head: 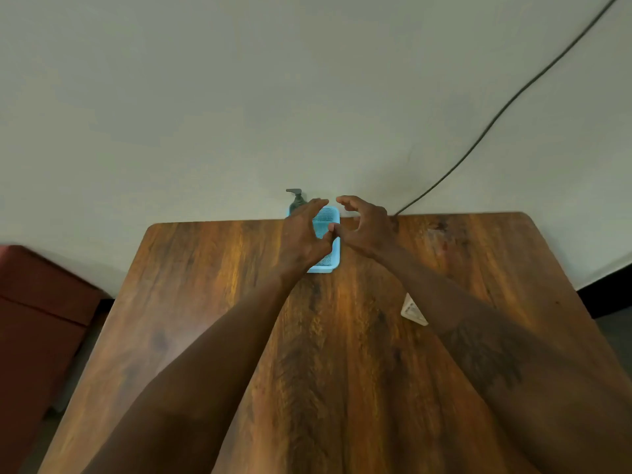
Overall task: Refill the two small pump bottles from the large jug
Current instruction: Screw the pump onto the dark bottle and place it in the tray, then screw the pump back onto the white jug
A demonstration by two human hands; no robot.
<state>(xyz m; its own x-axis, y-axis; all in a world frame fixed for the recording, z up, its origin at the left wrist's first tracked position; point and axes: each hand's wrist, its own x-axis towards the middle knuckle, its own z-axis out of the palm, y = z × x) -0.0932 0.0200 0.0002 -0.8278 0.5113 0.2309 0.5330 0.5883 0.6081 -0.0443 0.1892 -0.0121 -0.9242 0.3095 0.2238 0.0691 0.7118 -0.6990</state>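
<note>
Left hand (304, 230) and right hand (366, 227) reach, spread and empty, over the basket (329, 265). A careless grab could tip the bottle (297, 200) just behind.

Table (205, 302): wood-grain top, smooth, soft sheen down the middle, duller toward the left and right edges. Basket (321, 268) at the far edge: light blue plastic, fine mesh floor, smooth rim. Pump bottle (297, 200) there: dark, plastic-looking, too blurred to tell the finish. Wall (205, 97): matt paint. Cable (478, 140): dark, matt. Card (413, 310) toward the right edge: pale, paper-like.
</note>
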